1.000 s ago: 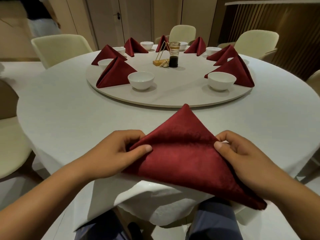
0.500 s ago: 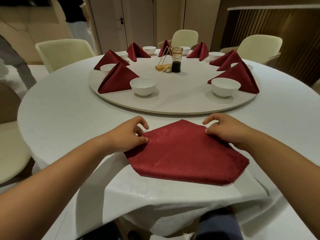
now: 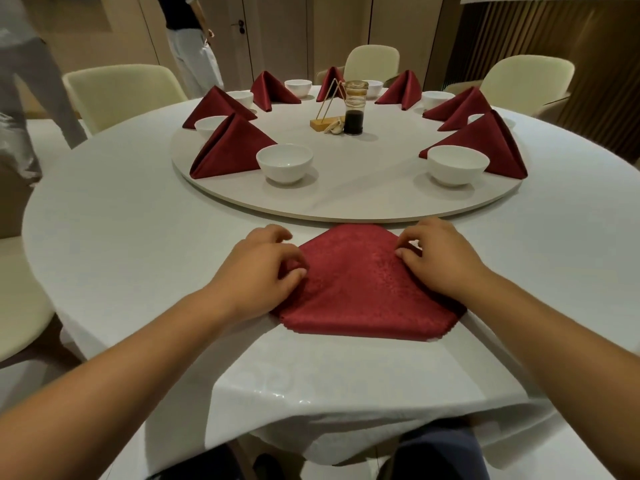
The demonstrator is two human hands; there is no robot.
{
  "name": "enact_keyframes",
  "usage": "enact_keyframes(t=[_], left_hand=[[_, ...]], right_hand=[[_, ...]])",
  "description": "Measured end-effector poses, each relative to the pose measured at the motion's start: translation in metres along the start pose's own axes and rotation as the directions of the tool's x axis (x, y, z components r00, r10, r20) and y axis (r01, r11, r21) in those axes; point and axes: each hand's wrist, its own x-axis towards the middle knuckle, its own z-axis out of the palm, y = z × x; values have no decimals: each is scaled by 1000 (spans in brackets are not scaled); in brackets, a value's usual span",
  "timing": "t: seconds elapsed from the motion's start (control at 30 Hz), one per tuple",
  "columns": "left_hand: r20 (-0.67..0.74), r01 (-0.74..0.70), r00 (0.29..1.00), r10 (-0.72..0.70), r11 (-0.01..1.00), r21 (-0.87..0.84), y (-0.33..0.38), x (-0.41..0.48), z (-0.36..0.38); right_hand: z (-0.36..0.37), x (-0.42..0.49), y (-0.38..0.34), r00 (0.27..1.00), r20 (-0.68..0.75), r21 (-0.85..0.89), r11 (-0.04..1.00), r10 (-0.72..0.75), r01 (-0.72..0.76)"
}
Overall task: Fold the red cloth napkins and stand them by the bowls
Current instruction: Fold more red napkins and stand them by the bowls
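Red napkin (image 3: 363,289): lies flat on the near part of the table (image 3: 121,220), its far point just short of the turntable (image 3: 363,199), between the two hands. It is five-sided, with a blunt peak toward the turntable and a straight edge toward the person. The cloth is matt with a faint woven pattern, and a zigzag-cut hem shows at the near right corner.

Left hand (image 3: 263,268): fingers curled, thumb laid on the cloth, pinching the napkin's left edge. Right hand (image 3: 440,258): fingers curled likewise, thumb and fingertips pinching the upper right edge.

Surface: a round table under a white cloth with a glossy clear cover that hangs over the near rim. The turntable is a pale, smooth, thin disc. On it stand folded napkins, such as the one at near left (image 3: 232,147) and the one at near right (image 3: 485,143). Each is an upright red pyramid just beside a plain white bowl, as at near left (image 3: 284,162) and near right (image 3: 458,165). More such pairs ring the far side. At the centre stand a glass jar (image 3: 354,107) holding dark liquid and a small wooden block carrying a wire triangle.

Room: cream shell-backed chairs (image 3: 121,91) around the table, beige panelled doors (image 3: 273,36) behind, and a dark slatted wall (image 3: 554,46) at right. Two standing figures, seen only in part, are at far left.
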Motion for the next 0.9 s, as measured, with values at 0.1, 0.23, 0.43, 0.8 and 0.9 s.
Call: enact_keyframes(t=[0.1,0.23,0.43,0.8,0.9], left_hand=[[11,-190,980,199,950,-249,12,-26,-5],[130,-264,947,293,942,-206,9,-49,1],[15,-285,956,292,941,-185,1,-41,9],[-5,78,995,-97,835,-545,4,-2,19],[30,59,998,-51,854,-517,4,-2,18]], right_hand=[[-22,-35,-11,993,-41,204,972,-114,119],[-37,-87,-18,919,250,299,927,-305,227],[-22,-98,-5,947,119,227,937,-298,266],[-10,-47,4,996,79,455,890,-28,-11],[-15,-46,6,985,157,437,900,-75,-2]])
